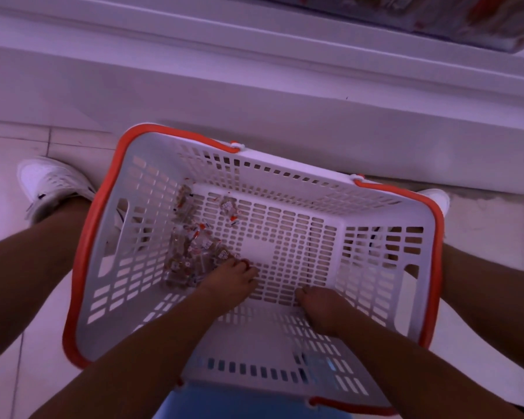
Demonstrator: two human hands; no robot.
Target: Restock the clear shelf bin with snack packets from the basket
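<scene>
A white slotted basket (375,207) with an orange rim stands on the floor between my legs. Several clear snack packets (191,252) with red print lie in a loose pile on its floor at the left. A single packet (229,207) lies a little apart, further back. My left hand (233,282) reaches down into the basket, its fingers curled onto the near edge of the pile. My right hand (318,306) is low over the bare basket floor to the right; its fingers point down and are hidden. The clear shelf bin is not identifiable.
A white shelf base (254,86) runs across just behind the basket. Something with a red-patterned surface (436,19) juts out at the top right. My white shoes (52,186) stand on pale floor tiles either side of the basket. A blue thing (224,406) shows under the basket's near edge.
</scene>
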